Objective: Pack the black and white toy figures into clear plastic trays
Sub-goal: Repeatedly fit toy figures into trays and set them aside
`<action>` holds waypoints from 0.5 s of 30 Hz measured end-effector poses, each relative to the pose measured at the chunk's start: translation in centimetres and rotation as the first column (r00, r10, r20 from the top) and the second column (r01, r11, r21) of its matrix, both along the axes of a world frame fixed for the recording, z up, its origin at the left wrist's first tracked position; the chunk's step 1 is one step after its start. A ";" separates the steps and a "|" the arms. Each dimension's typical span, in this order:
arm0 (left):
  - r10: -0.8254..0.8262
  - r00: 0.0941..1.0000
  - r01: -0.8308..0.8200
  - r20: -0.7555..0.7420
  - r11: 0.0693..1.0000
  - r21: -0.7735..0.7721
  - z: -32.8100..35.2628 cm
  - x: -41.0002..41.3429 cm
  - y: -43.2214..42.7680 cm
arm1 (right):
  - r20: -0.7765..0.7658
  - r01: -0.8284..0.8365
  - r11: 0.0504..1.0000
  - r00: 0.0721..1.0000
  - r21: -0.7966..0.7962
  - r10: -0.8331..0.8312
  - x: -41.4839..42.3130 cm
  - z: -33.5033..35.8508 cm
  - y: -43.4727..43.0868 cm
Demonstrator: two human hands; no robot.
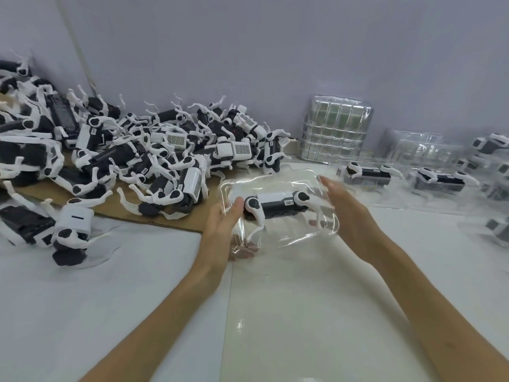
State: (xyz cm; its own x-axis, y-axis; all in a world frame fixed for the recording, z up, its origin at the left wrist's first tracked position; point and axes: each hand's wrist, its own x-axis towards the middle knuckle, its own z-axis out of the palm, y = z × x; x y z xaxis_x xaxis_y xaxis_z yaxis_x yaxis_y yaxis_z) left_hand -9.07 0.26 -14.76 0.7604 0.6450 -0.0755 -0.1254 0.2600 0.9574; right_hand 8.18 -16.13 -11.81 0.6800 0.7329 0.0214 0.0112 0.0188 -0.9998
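- Two bare forearms reach in from the near edge over the white table [289, 312].
- The left hand [220, 230] has its grip closed on the left end of a clear tray [289, 238]. Its thumb lies on top by the rim, and its fingers show blurred through the plastic underneath.
- The right hand [352, 216] has the tray's right rim in its grip. Its fingers run nearly straight along the rim, and the thumb tip shows through the plastic.
- The tray is held between the two hands over the table, in the middle of the view, with its open side toward the person.
- One figure [278, 201] lies lengthwise in the tray. It has a black body with a white top and a round black-and-white joint at each end. A white leg hangs down from its left end.
- At near left a loose figure [68, 230] lies on the table, just beside the edge of a brown cardboard [115, 208] sheet.
- Farther back on the left, a large pile [154, 150] of figures covers the cardboard. They lie tangled, with white legs sticking up, and reach close to the tray's far left corner.
- Beyond the right hand, filled trays [369, 175] sit in a row on the table, each with a figure inside. More show blurred at the right edge.
- Farthest back, a stack [336, 133] of empty trays stands on edge against the grey wall [275, 51], with a lower stack [421, 150] just to its right.
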 end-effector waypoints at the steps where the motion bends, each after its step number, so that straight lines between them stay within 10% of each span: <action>1: -0.019 1.000 0.019 -0.010 1.000 -0.005 0.1 0.0 0.0 | 0.020 -0.037 0.999 0.999 -0.010 0.037 0.1 -0.2 0.1; 9: 0.275 0.961 -0.268 0.000 0.936 0.229 0.4 -0.4 1.7 | 0.058 0.207 0.968 0.978 -0.139 -0.201 0.4 -0.7 0.5; 15: 0.060 0.992 0.000 -0.113 0.880 0.474 -0.2 -0.2 0.8 | 0.456 0.494 0.863 0.795 -0.105 -0.400 0.1 -1.1 0.2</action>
State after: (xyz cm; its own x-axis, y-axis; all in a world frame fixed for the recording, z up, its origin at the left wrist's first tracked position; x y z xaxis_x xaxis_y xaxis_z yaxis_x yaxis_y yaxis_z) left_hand -9.26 1.02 -14.94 0.7448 0.6491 0.1544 -0.0021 -0.2291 0.9734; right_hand 8.31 -15.93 -12.93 0.8953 0.3676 0.2516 0.3694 -0.2968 -0.8806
